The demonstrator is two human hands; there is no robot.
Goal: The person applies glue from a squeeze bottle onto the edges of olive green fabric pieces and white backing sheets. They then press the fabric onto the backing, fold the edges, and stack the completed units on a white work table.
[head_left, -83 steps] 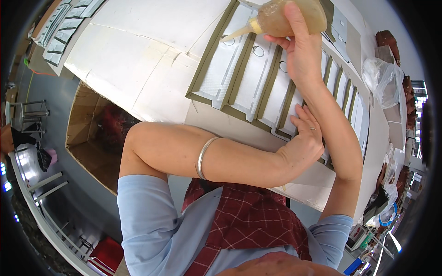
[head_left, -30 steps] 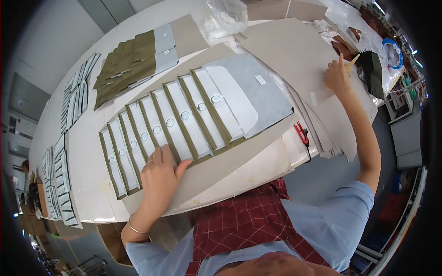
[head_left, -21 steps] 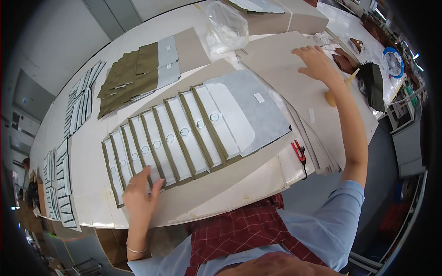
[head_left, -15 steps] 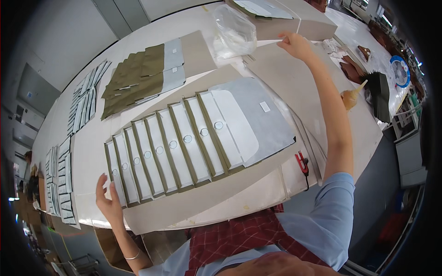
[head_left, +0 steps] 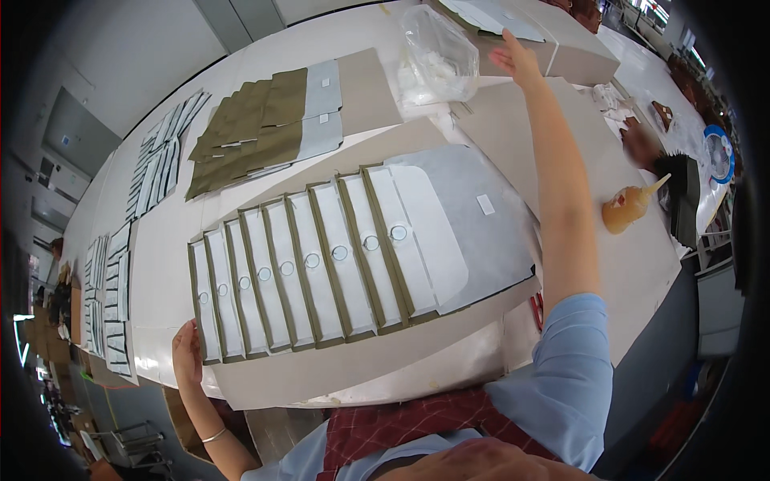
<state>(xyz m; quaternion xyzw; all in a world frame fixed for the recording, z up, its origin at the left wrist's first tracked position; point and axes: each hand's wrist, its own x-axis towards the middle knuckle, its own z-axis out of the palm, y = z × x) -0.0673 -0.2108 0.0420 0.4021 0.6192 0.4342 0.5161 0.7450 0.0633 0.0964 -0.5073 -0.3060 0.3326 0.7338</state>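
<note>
A row of overlapping panels [head_left: 309,264], white with olive folded edges and drawn circles, lies on a grey board in front of me. Its right end is a wide light-grey flap [head_left: 501,240] with a small white label. At the row's near left corner, my left hand [head_left: 187,353] has its fingers drawn together against the edge; whether they pinch anything is hidden. My right hand [head_left: 517,62] is stretched far forward, fingers extended and nothing in them. It is close to an olive-and-grey panel [head_left: 501,22] lying on a grey box.
A clear plastic bag [head_left: 437,60] stands left of my right hand. Fanned olive panels [head_left: 249,132] and striped white stacks [head_left: 152,164] lie on the left. On the right are a yellowish glue bottle [head_left: 626,210], a black brush [head_left: 682,200] and a red tool [head_left: 536,309] by my arm.
My left hand has closed its fingers and come against the row's left edge. My right hand has reached farther forward and its fingers have opened out. The view has shifted slightly.
</note>
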